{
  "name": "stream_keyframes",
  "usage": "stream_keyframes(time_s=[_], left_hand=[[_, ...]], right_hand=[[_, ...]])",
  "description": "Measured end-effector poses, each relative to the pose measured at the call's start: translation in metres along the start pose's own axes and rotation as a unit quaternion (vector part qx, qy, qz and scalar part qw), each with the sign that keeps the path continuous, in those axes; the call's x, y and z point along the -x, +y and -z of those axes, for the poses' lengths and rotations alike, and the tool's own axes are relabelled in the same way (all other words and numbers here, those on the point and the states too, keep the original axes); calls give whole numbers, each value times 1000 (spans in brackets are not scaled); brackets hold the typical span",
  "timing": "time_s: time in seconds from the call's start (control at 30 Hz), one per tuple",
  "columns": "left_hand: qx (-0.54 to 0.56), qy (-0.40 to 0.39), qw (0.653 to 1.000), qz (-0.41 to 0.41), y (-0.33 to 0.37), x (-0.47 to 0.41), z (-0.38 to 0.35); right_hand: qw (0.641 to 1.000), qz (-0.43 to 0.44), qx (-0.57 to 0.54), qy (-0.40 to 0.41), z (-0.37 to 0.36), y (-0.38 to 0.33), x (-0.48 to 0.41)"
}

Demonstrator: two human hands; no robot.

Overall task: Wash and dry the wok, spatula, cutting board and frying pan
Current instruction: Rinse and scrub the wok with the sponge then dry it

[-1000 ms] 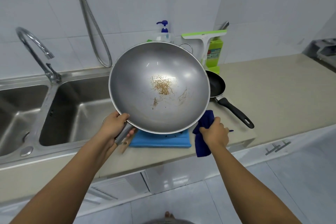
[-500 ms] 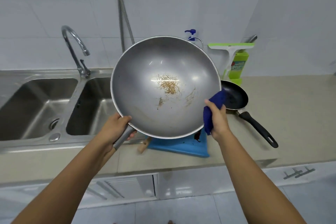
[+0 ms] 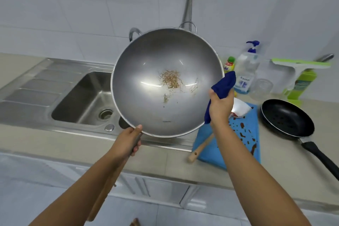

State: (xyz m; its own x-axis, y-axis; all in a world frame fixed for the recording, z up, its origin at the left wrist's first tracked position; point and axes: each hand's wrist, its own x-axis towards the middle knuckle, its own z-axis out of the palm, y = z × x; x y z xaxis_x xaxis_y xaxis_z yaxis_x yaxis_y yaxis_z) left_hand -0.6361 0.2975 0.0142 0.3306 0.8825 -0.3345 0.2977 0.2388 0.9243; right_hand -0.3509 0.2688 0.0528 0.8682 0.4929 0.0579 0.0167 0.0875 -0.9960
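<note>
A beige counter (image 3: pixel 286 170) runs across the lower frame, with a steel sink (image 3: pixel 82 101) set into its left half. At centre frame a person holds a large steel wok (image 3: pixel 146 88) off the counter, tilted so that its bowl faces the camera, above the seam between sink and counter. A blue cutting board (image 3: pixel 211 156), spotted with dark stains, lies on the counter at lower right. A black frying pan (image 3: pixel 287 119) sits just beside it at far right, flecked with crumbs.

The left hand (image 3: pixel 126 141), at the wok's lower rim, has its fingers wrapped round the handle. The right hand (image 3: pixel 220 108), at the right rim, has its fingers clamped on a bunched blue cloth (image 3: pixel 223 84), which touches the wok's edge. A wooden spatula (image 3: pixel 200 147) lies across the board, partly hidden by the right arm. A soap bottle (image 3: pixel 246 71) stands by the wall behind.

A patch of dried brown residue (image 3: pixel 170 79) marks the wok's bowl, and no water or suds show, so the wok looks unwashed and the job barely begun. The next move likely calls for lowering the wok into the basin, wetting it and working the cloth over that patch.
</note>
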Motion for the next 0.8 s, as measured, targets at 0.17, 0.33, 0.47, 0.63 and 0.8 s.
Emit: stream_keyframes(time_s=[0.17,0.33,0.47,0.63,0.8], left_hand=[[-24,23,999,12,-11,-11,44],[-40,24,999,9,-24,-18,86],[-50,9,999,18,-30,-22,110],[-51,-1,998,27,-36,-28,130],[-84,9,996,-15,-39,-34,138]], right_hand=[[995,21,100,-13,-54,25,10],[976,41,212,15,-87,60,31],[915,71,395,52,-100,81,52],[833,170,526,29,-103,94,69],[784,270,556,-53,-115,90,74]])
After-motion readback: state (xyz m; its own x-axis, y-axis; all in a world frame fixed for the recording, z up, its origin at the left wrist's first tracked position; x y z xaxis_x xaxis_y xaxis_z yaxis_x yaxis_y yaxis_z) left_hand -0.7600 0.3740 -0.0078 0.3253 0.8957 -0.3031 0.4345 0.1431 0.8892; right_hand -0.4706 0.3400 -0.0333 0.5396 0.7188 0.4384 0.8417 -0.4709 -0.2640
